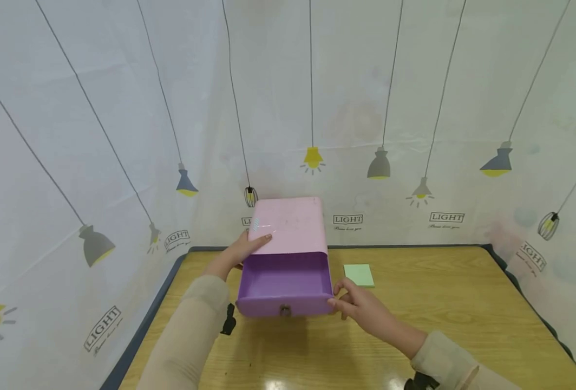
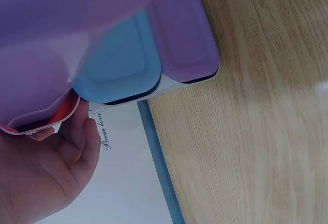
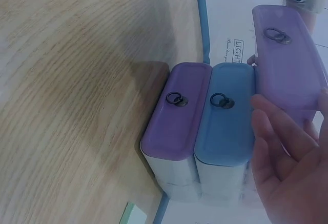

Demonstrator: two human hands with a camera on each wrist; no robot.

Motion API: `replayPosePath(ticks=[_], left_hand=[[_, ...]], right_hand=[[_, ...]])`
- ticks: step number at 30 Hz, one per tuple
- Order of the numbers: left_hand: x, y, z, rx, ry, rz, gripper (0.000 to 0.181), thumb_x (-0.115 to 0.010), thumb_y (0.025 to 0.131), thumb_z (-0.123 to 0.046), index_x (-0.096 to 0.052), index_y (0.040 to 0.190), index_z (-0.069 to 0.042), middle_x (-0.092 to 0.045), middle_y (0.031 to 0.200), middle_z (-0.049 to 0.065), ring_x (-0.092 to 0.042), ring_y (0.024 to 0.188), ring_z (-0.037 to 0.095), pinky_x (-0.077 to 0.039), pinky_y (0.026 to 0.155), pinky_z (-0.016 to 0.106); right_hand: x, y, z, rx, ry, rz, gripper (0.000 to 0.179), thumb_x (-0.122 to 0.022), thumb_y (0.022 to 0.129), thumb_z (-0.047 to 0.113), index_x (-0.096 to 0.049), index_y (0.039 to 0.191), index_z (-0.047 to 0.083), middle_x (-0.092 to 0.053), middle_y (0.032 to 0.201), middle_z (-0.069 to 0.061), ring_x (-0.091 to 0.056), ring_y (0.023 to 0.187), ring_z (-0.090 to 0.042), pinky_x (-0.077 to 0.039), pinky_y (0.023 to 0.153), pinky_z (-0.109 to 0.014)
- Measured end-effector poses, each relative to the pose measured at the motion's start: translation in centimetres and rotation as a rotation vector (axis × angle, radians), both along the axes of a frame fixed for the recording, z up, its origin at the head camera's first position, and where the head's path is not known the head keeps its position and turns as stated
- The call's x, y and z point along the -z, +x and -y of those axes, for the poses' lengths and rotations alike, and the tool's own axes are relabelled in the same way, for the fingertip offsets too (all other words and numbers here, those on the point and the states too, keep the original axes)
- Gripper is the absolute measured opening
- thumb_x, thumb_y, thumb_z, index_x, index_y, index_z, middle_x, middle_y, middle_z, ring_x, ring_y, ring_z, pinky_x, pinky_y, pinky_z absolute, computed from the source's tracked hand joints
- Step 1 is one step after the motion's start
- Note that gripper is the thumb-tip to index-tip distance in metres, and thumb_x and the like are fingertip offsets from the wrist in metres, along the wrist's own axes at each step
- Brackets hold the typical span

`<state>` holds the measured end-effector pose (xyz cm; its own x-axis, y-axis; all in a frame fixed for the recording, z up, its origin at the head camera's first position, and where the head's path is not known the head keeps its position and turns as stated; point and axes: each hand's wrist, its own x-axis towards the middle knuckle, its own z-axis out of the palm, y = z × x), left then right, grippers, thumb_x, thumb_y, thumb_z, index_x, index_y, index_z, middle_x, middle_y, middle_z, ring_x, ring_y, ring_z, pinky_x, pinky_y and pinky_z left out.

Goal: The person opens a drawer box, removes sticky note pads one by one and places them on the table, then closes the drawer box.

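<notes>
A small drawer cabinet [image 1: 288, 216] with a pale pink top stands at the back of the table. Its top purple drawer [image 1: 263, 307] is pulled well out, and its inside looks bare in the head view. My left hand [image 1: 244, 250] grips the cabinet's left side, thumb lying on the pink top; its other fingers are partly hidden. With thumb and fingers, my right hand [image 1: 361, 306] pinches the drawer's right front corner. Below, a blue drawer [image 3: 225, 131] and a second purple drawer [image 3: 177, 126] are closed, each with a ring pull.
Right of the cabinet lies a pale green pad of sticky notes [image 1: 359, 275] on the wooden table [image 1: 444, 292]. A white wall sheet [image 1: 278, 97] printed with hanging lamps rises behind the table and along its sides.
</notes>
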<state>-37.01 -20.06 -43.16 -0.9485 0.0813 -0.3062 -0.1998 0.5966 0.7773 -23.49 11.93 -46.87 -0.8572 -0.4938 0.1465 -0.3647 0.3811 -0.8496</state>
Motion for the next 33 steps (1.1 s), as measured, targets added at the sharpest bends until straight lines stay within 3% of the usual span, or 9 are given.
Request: replayPosePath(ticks=[13,18,23,28,33], left_hand=[[0.2,-0.3,0.0,0.018,0.002,0.000,0.112,-0.055,0.078,-0.078,-0.012,0.154,-0.008,-0.044,0.138,0.023,-0.057,0.110,0.037,-0.051,0.082,0.052],[0.1,-0.3,0.0,0.020,0.005,-0.004,0.110,-0.055,0.079,-0.077,-0.013,0.153,-0.007,-0.046,0.135,0.023,-0.057,0.110,0.036,-0.050,0.083,0.053],[0.0,-0.2,0.0,0.029,0.002,-0.004,0.114,-0.054,0.077,-0.080,-0.012,0.154,-0.008,-0.043,0.139,0.023,-0.055,0.113,0.036,-0.049,0.085,0.053],[-0.2,-0.2,-0.1,0.027,0.001,-0.007,0.113,-0.054,0.079,-0.078,-0.010,0.155,-0.007,-0.037,0.144,0.025,-0.054,0.115,0.038,-0.051,0.084,0.053],[-0.1,-0.1,0.1,0.020,0.055,-0.004,0.107,-0.056,0.082,-0.074,-0.010,0.154,-0.009,-0.043,0.136,0.026,-0.063,0.099,0.036,-0.055,0.075,0.048]], right_hand=[[0.5,-2.2,0.8,0.127,-0.066,0.087,0.034,-0.060,0.098,0.033,-0.046,0.109,0.004,-0.072,0.080,-0.001,-0.057,0.058,-0.022,-0.041,0.052,-0.029],[0.6,-3.6,1.3,0.174,-0.090,0.081,0.035,-0.061,0.097,0.030,-0.046,0.109,0.001,-0.072,0.080,-0.006,-0.058,0.059,-0.029,-0.043,0.054,-0.029],[0.3,-4.4,1.4,0.219,-0.082,0.130,0.037,-0.062,0.097,0.035,-0.046,0.110,0.003,-0.073,0.084,-0.008,-0.060,0.066,-0.038,-0.043,0.056,-0.031],[0.4,-5.5,1.6,0.244,-0.087,0.131,0.038,-0.062,0.096,0.035,-0.047,0.109,0.004,-0.073,0.084,-0.008,-0.059,0.061,-0.032,-0.045,0.059,-0.033],[0.3,-6.3,1.8,0.260,-0.090,0.139,0.040,-0.061,0.097,0.036,-0.046,0.112,0.002,-0.073,0.085,-0.010,-0.058,0.060,-0.030,-0.047,0.060,-0.034]])
